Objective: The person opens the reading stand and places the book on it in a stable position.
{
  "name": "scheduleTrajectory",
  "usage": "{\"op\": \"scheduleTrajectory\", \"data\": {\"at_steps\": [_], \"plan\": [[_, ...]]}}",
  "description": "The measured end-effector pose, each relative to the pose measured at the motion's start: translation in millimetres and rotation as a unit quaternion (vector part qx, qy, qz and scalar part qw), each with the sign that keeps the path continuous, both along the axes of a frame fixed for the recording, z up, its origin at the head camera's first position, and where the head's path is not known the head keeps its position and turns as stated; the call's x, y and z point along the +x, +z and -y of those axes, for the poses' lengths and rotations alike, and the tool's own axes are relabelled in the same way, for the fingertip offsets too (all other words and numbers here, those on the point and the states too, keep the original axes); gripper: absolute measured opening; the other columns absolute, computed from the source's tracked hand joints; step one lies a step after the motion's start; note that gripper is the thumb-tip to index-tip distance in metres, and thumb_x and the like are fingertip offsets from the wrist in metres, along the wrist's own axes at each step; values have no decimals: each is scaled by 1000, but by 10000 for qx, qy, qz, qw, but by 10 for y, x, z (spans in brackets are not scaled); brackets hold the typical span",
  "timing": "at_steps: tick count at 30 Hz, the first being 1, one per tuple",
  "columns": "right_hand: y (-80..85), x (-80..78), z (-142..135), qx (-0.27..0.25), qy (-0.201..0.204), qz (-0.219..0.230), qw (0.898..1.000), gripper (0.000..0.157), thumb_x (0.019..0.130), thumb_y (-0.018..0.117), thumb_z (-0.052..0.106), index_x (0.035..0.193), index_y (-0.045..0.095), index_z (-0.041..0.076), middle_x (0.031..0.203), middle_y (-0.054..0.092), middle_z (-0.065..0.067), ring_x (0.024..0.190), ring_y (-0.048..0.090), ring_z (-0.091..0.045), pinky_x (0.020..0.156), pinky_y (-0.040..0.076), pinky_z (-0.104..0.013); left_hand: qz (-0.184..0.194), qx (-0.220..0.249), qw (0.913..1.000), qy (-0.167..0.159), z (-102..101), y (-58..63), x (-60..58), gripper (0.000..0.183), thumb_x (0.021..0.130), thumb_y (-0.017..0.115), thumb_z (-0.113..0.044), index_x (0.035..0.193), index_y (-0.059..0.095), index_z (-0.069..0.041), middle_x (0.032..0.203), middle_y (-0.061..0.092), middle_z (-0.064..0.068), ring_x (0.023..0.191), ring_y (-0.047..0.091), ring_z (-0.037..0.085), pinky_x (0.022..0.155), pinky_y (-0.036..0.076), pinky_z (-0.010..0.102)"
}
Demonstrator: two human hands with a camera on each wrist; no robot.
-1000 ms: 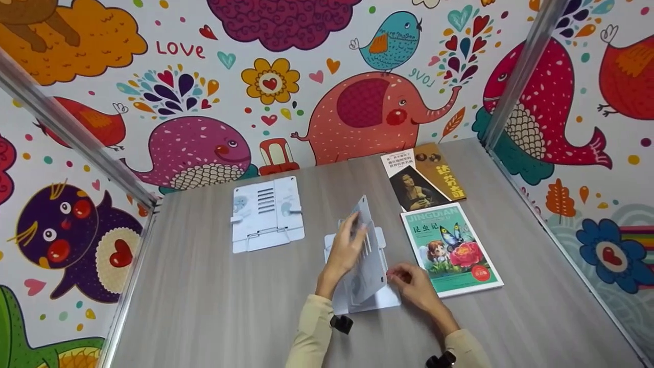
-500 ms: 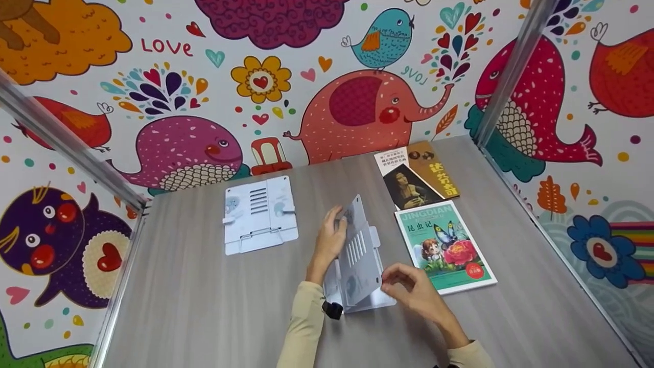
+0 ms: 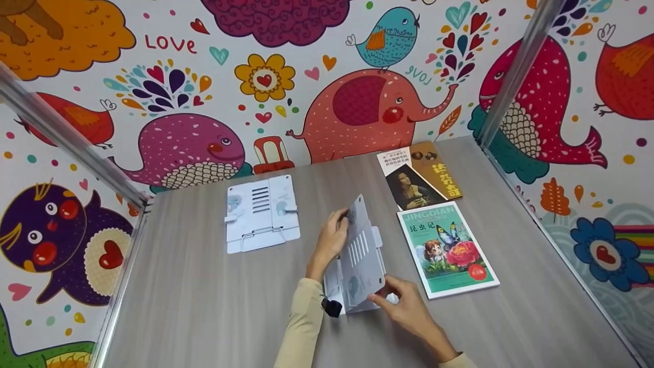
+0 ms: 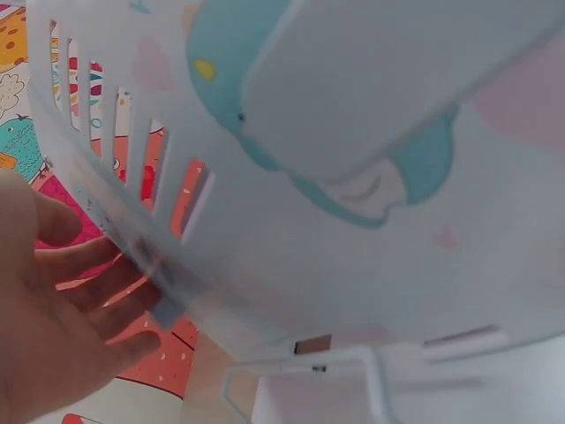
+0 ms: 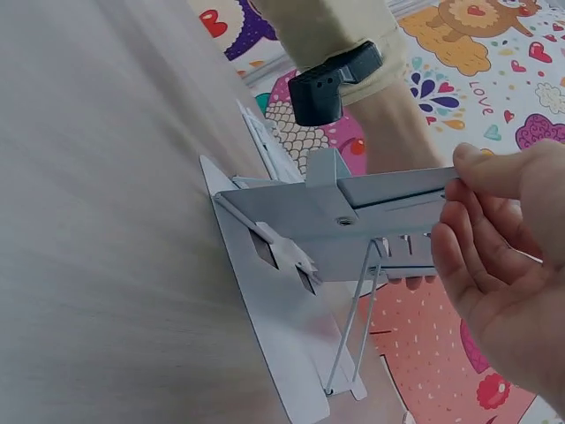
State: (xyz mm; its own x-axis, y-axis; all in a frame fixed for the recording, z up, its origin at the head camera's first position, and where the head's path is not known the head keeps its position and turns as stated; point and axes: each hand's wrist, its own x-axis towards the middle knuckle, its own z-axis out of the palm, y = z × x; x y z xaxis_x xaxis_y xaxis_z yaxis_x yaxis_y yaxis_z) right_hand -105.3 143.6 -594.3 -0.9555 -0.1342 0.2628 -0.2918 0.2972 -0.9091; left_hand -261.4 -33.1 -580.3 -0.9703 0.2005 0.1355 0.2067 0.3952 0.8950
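A white reading stand [image 3: 359, 253] with slots and printed animals stands half unfolded, its panel tilted up steeply from its base plate [image 5: 265, 318]. My left hand [image 3: 331, 239] holds the panel's far edge, with fingertips wrapping past it in the right wrist view. With my right hand [image 3: 409, 309] I pinch the panel's near corner, thumb on one face and fingers on the other. The wire support [image 5: 360, 309] runs between the panel's back and the base in the right wrist view. In the left wrist view, the panel's printed front [image 4: 291, 256] fills most of the picture.
A second white stand [image 3: 263, 214] lies folded flat at the left. On the right are a green children's book [image 3: 447, 250] and, behind it, a book with a portrait cover [image 3: 414, 189]. Patterned walls [image 3: 265, 30] enclose the table [image 3: 204, 306].
My right hand has come in from beside the stand and taken hold of the panel's near corner. My left hand has shifted from the panel's face to its far edge.
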Motion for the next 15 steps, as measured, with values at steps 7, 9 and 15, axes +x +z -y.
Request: {"op": "scheduleTrajectory", "data": {"at_steps": [7,9,15], "plan": [[-14,-30,-10,168,-381,399,9983,9,88,77,7,92,69,9,77,68,-3,70,57,-3,67,54,-22,-18,23,9994,332,193,-29,34,39,105,45,-11,140,53,2,140,56,23,132,54,39,115,41,52],[-34,-53,-26,122,-473,418,9979,9,88,76,4,89,68,8,77,68,-4,70,57,-4,68,55,-23,0,56,9991,426,268,-38,56,38,104,46,-10,140,53,2,139,57,23,132,54,39,114,42,52],[-69,-114,-62,-199,-793,272,9963,12,87,77,4,84,69,11,77,67,-1,69,57,-4,66,54,-20,-163,152,9981,572,487,-69,89,35,103,48,-5,136,56,5,136,59,25,129,56,40,112,45,50]]}}
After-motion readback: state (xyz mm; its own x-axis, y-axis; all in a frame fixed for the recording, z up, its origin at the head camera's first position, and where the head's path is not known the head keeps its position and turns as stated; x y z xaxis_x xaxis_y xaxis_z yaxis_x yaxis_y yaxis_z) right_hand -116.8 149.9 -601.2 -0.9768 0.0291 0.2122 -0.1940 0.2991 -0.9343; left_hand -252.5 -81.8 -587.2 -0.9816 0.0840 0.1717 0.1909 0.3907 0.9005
